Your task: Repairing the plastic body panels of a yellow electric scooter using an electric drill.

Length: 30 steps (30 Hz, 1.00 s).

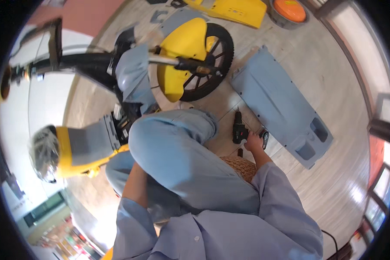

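My right hand point(253, 142) is closed round the handle of a black cordless drill point(239, 128), low beside my right leg, with its bit pointing away from me. Of my left arm only the forearm point(136, 184) shows; the hand is hidden behind my raised knee. Ahead of me stands a yellow and grey scooter, with its black-tyred front wheel point(223, 47), yellow mudguard point(193, 37) and grey-blue front cover point(134, 73). A large grey-blue body panel point(277, 99) lies on the floor just right of the drill.
A yellow panel point(242, 13) and a dark tub point(288, 21) with an orange thing in it lie at the far side. The scooter's grey and yellow seat section point(91, 145) is at my left. A woven brown seat point(240, 167) is beneath me, and a black cable point(331, 238) runs at lower right.
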Available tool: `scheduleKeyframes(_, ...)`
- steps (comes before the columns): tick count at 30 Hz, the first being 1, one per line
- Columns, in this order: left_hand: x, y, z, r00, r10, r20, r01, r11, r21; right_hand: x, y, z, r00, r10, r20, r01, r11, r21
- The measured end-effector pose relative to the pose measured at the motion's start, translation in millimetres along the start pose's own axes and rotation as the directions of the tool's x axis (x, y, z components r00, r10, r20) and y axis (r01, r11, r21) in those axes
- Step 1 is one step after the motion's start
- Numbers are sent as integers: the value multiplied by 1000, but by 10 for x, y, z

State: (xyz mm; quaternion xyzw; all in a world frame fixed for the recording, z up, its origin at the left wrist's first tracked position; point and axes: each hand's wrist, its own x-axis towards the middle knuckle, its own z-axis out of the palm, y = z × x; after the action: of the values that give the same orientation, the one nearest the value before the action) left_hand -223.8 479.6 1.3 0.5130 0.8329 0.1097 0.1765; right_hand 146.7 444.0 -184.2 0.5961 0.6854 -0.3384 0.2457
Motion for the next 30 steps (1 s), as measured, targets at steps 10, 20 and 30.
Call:
scheduleKeyframes(10,22,201,584,974,204,102,-178,960,-216,96,52,81,956,200,-213,-154,964,215)
scheduleKeyframes(20,14,-29,590,977,204,59,-155,875,-458,164,-248,-126,983,29,180,-62,982,180)
scheduleKeyframes(30,-200,-1381,-133,997,-44,-62,31,980,-194,-268,-237,-556,987,-128,-96,102,966,-239)
